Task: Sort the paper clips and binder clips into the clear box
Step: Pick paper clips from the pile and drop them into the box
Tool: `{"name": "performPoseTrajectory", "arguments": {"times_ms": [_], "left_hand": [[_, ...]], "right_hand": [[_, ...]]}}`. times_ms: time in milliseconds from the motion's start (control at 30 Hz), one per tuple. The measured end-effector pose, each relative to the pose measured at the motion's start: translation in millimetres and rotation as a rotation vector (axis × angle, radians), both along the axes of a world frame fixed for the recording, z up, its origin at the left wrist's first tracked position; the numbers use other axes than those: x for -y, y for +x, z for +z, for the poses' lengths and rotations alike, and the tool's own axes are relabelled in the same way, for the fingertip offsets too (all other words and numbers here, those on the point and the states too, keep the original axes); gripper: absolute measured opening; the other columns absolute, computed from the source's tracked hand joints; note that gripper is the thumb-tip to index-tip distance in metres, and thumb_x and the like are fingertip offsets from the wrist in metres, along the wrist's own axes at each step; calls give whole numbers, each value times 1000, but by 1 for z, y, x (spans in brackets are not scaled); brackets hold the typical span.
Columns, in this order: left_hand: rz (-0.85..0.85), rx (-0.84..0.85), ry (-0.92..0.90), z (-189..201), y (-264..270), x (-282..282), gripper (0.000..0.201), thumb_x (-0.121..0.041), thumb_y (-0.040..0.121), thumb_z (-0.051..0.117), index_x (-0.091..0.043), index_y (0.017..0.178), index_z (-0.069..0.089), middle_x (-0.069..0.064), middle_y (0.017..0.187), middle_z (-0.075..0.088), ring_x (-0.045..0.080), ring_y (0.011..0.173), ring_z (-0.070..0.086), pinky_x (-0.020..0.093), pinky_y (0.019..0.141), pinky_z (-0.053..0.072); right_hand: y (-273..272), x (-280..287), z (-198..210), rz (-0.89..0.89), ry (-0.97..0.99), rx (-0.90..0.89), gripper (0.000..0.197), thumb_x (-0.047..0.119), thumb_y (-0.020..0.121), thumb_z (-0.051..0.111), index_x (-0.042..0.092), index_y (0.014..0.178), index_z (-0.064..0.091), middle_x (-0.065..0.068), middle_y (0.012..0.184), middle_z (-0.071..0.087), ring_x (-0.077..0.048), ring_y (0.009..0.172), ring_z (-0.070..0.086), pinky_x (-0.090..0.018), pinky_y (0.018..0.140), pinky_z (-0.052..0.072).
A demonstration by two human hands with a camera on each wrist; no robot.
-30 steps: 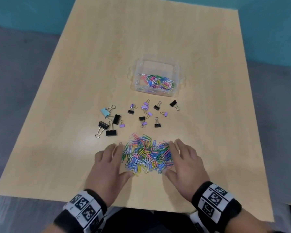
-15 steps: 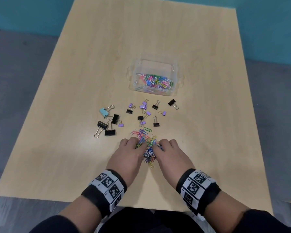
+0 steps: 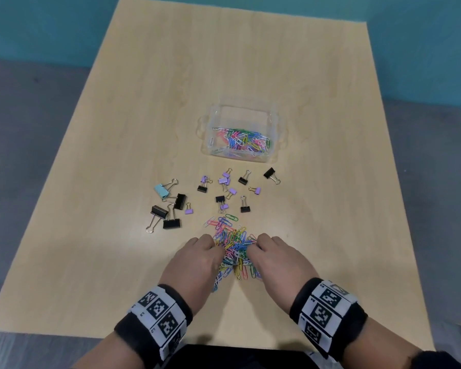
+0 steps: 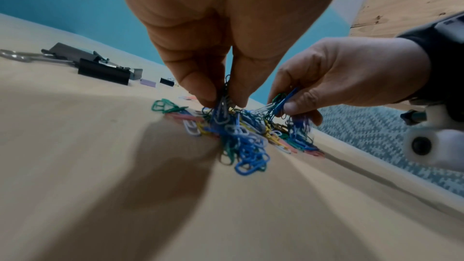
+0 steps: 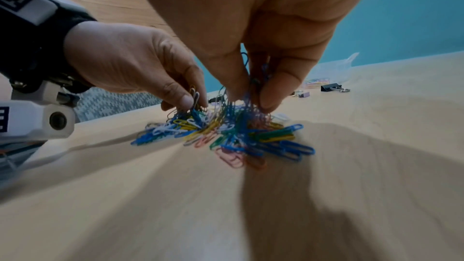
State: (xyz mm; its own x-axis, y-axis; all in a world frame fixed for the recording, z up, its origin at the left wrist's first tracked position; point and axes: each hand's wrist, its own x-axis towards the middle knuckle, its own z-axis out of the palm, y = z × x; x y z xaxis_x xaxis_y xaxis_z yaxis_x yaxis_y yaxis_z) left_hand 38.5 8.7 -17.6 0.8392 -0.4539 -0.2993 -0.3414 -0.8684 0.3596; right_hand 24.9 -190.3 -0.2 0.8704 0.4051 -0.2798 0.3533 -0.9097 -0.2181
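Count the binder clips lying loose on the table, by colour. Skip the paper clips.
black binder clips: 8
purple binder clips: 7
light blue binder clip: 1
Total: 16

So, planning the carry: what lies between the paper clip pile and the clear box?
Head view: scattered binder clips lie between pile and box.
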Motion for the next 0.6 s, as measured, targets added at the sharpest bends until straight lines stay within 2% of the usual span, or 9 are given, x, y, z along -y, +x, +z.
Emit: {"name": "performPoseTrajectory", "arguments": {"times_ms": [67, 133, 200, 233, 267, 300, 400, 500, 600], "left_hand": [[18, -25, -12, 3, 1, -1, 29, -6, 60, 77, -21, 80, 64, -5, 75, 50, 18, 63, 52, 33, 48, 46], [74, -44, -89, 7, 4, -2, 15, -12, 74, 70, -23, 81, 65, -8, 76, 50, 14, 66, 53, 31, 54, 48], [140, -102, -181, 15, 10, -3, 8, -23, 85, 59, -26, 85, 67, -10, 78, 52, 10, 71, 55, 29, 62, 47], [163, -145, -222, 20, 14, -3, 11, -28, 87, 56, -26, 86, 67, -10, 79, 53, 9, 73, 55, 29, 65, 46], [187, -186, -256, 27, 18, -3, 13, -31, 86, 57, -27, 85, 68, -10, 79, 55, 7, 73, 55, 28, 68, 46], [220, -221, -298, 32, 23, -3, 10, -30, 85, 60, -27, 83, 70, -11, 77, 57, 4, 72, 55, 27, 69, 45], [377, -382, -492, 45, 45, -5, 11, -21, 79, 73, -30, 74, 71, -15, 62, 62, -1, 57, 56, 22, 62, 45], [483, -483, -661, 59, 80, -3, 7, -22, 72, 78, -25, 75, 73, 0, 60, 65, 12, 51, 55, 23, 55, 46], [544, -364, -697, 69, 130, 7, 6, -12, 76, 77, -13, 79, 72, 15, 66, 65, 17, 54, 55, 25, 49, 49]], "right_hand": [[4, 3, 2, -31, 36, -70, 49, -5, 44, 71, 21, 74, 43, 1, 73, 47, -18, 51, 40, -26, 45, 21], [8, 7, 2, -92, 85, -133, 36, 1, 65, 71, 21, 79, 45, 2, 77, 46, -18, 55, 41, -27, 46, 28], [17, 12, 7, -167, 148, -260, 8, 15, 88, 57, 20, 94, 54, 2, 87, 50, -22, 72, 53, -33, 60, 42], [22, 15, 11, -210, 207, -335, 9, 20, 91, 52, 21, 99, 56, 3, 92, 53, -21, 80, 55, -34, 70, 45], [27, 19, 13, -256, 269, -402, 11, 22, 90, 53, 23, 99, 59, 5, 93, 56, -18, 83, 56, -33, 75, 45], [32, 22, 16, -315, 338, -467, 10, 22, 88, 56, 26, 95, 61, 7, 87, 58, -15, 79, 57, -31, 73, 47], [51, 27, 25, -528, 582, -641, 9, 13, 84, 63, 22, 82, 64, 2, 65, 60, -9, 52, 54, -26, 52, 47], [83, 31, 39, -638, 737, -665, 6, 5, 84, 65, 10, 82, 64, -11, 63, 59, -8, 44, 55, -19, 45, 43], [126, 35, 48, -650, 835, -569, 6, 17, 77, 71, 16, 76, 64, -10, 60, 62, -22, 54, 59, -38, 56, 46]]}}
